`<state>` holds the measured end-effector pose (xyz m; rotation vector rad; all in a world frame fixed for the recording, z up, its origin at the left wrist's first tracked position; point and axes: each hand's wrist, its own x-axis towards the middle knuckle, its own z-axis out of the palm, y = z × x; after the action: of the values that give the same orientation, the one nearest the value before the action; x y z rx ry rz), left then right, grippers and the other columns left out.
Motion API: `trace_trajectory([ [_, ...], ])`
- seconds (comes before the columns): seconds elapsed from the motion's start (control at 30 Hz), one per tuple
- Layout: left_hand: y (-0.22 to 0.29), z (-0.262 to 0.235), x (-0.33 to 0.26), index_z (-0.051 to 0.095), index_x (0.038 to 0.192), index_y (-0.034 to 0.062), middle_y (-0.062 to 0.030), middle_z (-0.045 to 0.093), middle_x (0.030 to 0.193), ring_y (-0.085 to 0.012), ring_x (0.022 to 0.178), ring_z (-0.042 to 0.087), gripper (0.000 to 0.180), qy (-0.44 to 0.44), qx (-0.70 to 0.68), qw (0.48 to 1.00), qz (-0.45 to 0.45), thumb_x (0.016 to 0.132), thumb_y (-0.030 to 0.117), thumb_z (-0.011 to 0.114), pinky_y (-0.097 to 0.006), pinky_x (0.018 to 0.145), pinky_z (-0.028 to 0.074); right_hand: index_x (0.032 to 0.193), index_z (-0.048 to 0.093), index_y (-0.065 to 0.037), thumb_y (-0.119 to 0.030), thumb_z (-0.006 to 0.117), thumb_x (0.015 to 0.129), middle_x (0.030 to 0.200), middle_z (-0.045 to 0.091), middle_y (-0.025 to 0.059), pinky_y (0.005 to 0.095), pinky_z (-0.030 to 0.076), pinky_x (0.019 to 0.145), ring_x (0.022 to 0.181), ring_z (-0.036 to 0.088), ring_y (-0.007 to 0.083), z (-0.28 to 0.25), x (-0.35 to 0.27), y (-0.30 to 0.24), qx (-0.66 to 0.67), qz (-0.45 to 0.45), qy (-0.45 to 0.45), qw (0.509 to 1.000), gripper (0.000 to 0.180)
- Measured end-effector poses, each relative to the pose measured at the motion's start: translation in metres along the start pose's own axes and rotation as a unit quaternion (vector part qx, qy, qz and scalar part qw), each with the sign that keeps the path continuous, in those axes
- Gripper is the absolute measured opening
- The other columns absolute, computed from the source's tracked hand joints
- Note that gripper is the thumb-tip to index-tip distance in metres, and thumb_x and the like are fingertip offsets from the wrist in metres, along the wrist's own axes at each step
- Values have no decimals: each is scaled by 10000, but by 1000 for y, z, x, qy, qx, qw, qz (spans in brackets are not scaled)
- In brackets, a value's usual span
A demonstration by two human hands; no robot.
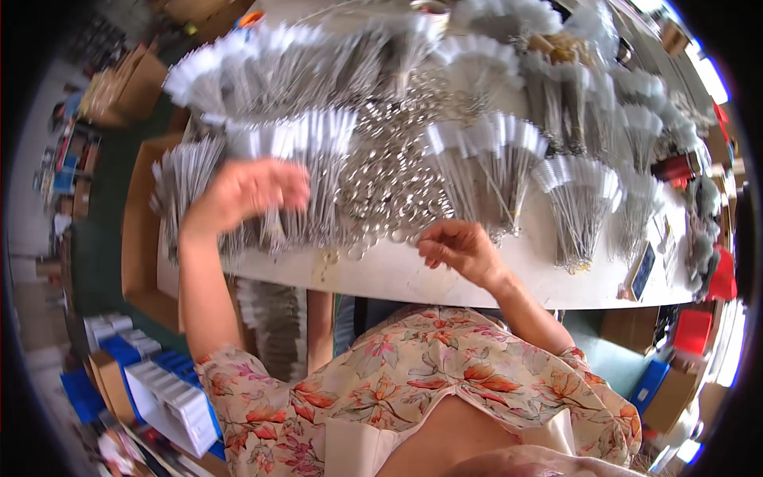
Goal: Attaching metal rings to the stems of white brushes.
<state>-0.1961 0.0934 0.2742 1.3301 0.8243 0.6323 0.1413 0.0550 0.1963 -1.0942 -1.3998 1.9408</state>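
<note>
My left hand [250,191] is raised over the bundles of thin wire brushes [314,159] with white bristle heads. Motion smears its fingers, so I cannot tell whether anything is in them. At the near edge of a heap of shiny metal rings [389,179], my right hand [461,248] has its fingers curled, with thumb and forefinger close together. Whatever they pinch, if anything, is too small to make out. A few loose rings [355,252] lie on the white table [381,278] to the left of that hand.
More brush bundles stand to the right [576,203] and along the back [262,67]. A dark flat object like a phone [643,272] lies near the right edge. An open cardboard box [143,230] stands at the table's left, white and blue bins [171,405] below it. A red bin [693,331] is at right.
</note>
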Motion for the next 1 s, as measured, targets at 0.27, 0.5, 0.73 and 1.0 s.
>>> trace_trajectory([
  [0.27,-32,-224,178,596,1044,48,-75,645,928,-165,828,624,280,294,335,883,-148,839,236,571,-299,712,477,902,618,8,-127,564,858,747,614,23,225,473,580,637,560,71,-109,23,-72,-114,-67,144,981,152],
  [0.5,-64,-209,223,602,975,101,-138,622,982,-318,928,588,254,291,644,668,-231,807,280,537,-433,766,463,925,630,12,-149,559,857,720,634,60,233,503,583,615,596,86,-206,145,-91,-339,-102,237,905,189],
  [0.73,-53,-186,218,538,1031,35,-204,589,1047,-367,946,580,299,348,658,609,-276,831,234,440,-464,837,439,846,688,-156,-309,595,665,860,658,112,379,506,721,799,631,288,-224,241,-87,-553,-20,308,774,255],
  [1.0,-29,-174,205,583,911,48,-46,589,710,-116,577,564,293,491,225,841,-48,827,328,566,-279,432,416,879,689,-126,-257,623,742,831,663,16,282,471,710,764,606,131,-204,212,-108,-191,-217,327,899,200],
])
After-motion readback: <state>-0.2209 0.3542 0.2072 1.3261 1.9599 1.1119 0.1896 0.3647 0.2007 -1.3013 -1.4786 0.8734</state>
